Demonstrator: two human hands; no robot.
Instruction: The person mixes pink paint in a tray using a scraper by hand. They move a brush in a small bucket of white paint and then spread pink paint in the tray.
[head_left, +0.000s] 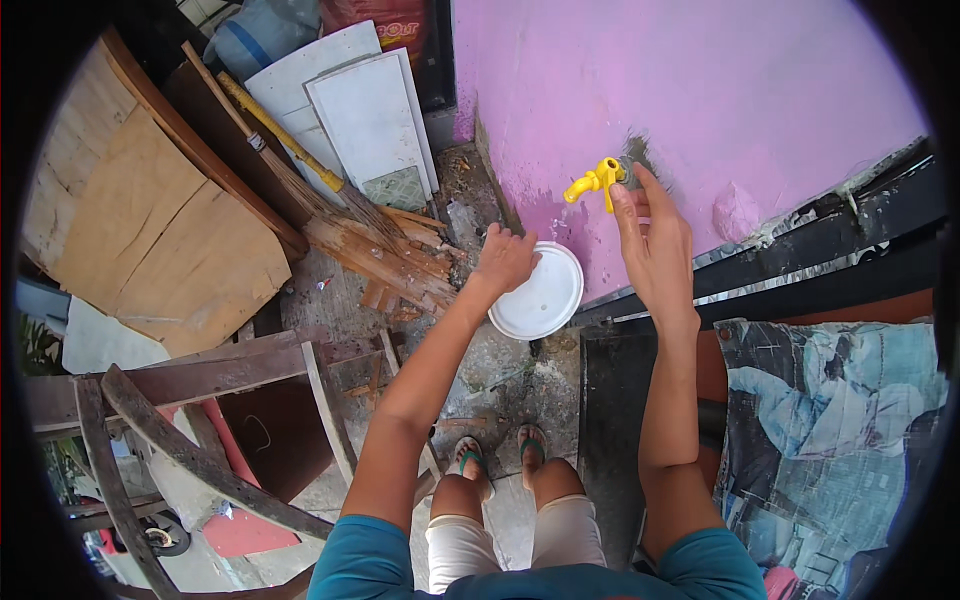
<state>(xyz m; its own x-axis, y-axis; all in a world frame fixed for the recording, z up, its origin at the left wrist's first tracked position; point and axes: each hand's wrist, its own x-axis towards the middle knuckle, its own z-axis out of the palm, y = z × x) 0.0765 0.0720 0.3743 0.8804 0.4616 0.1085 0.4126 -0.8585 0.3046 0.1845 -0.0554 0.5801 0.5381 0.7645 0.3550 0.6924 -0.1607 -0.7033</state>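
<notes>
A yellow faucet (596, 183) sticks out from the pink wall, on a grey fitting against a dark patch. My right hand (655, 240) is at it, thumb and fingers closed around the handle side. Lower and to the left, my left hand (508, 260) grips the left rim of a round white lid (540, 295) with curled fingers. The lid faces up and sits below the faucet, close to the foot of the wall. Whatever supports it from underneath is hidden.
Stick brooms (290, 160) and broken wood strips (385, 255) lie left of the lid. White boards (370, 110) lean behind them. A wooden frame (210, 375) stands at the lower left. Patchwork denim cloth (840, 430) covers something on the right, beside a black surface (612, 430).
</notes>
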